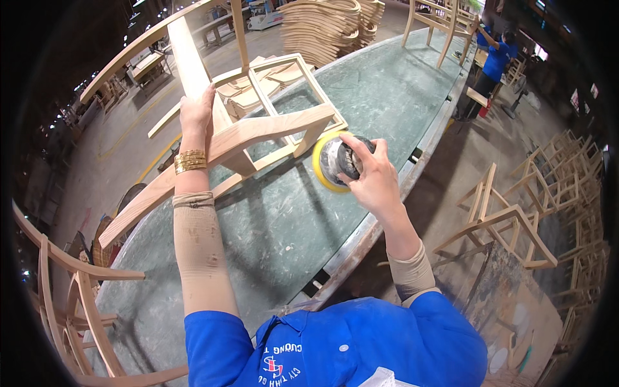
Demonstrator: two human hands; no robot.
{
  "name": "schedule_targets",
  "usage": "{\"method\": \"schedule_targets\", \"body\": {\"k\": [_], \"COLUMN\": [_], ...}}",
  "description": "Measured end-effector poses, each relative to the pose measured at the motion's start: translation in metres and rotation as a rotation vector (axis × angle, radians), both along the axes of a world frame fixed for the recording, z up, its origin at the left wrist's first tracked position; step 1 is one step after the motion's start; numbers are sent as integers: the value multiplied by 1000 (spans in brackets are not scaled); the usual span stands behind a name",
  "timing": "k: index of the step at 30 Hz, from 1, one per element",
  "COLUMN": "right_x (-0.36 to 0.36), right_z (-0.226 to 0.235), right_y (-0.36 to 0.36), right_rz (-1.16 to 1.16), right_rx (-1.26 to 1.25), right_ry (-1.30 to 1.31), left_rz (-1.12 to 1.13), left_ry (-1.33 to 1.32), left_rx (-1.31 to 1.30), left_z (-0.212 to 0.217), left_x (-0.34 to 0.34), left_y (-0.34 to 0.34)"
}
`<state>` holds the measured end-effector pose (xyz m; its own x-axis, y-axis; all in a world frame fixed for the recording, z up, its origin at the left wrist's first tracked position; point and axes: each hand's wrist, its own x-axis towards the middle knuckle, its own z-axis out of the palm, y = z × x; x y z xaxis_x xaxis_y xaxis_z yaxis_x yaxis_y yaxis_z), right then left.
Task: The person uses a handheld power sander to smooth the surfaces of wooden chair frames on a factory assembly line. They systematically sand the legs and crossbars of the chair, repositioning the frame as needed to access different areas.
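Note:
An unfinished wooden chair frame (274,129) lies tipped over on the green-topped bench (309,213). My left hand (196,115) is wrapped round one of its flat rails, left of the middle. In my right hand (375,179) is a round handheld sander (333,161) with a yellow pad and a dusty dark body, gripped from above with curved fingers. The sander is tilted, its pad edge close beside the end of the chair's curved leg; whether the two touch I cannot tell. Part of the sander body is hidden by my fingers.
Another chair frame (84,303) stands at the near left, and one more (442,22) is on the bench's far end. Stacked curved wooden parts (322,29) rise behind the bench. Several chair frames (503,219) crowd the floor at right. A person in blue (498,61) works at far right.

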<state>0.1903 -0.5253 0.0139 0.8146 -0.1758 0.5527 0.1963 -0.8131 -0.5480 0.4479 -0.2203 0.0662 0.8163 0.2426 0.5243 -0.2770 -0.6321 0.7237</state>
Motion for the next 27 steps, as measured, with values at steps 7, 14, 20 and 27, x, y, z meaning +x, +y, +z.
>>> {"method": "schedule_targets", "body": {"k": [7, 14, 20, 27], "right_x": [25, 19, 33, 24], "right_z": [29, 8, 19, 16], "right_y": [-8, -19, -15, -32], "right_rz": [-15, 11, -59, -34], "right_rx": [-3, 136, 107, 115], "right_ry": [61, 6, 1, -27], "left_rz": [-118, 4, -77, -44], "left_ry": [0, 37, 16, 60], "left_rx": [-66, -14, -99, -95], "left_z": [-3, 2, 0, 1], "left_x": [4, -2, 0, 0], "left_y": [-1, 1, -5, -16]}}
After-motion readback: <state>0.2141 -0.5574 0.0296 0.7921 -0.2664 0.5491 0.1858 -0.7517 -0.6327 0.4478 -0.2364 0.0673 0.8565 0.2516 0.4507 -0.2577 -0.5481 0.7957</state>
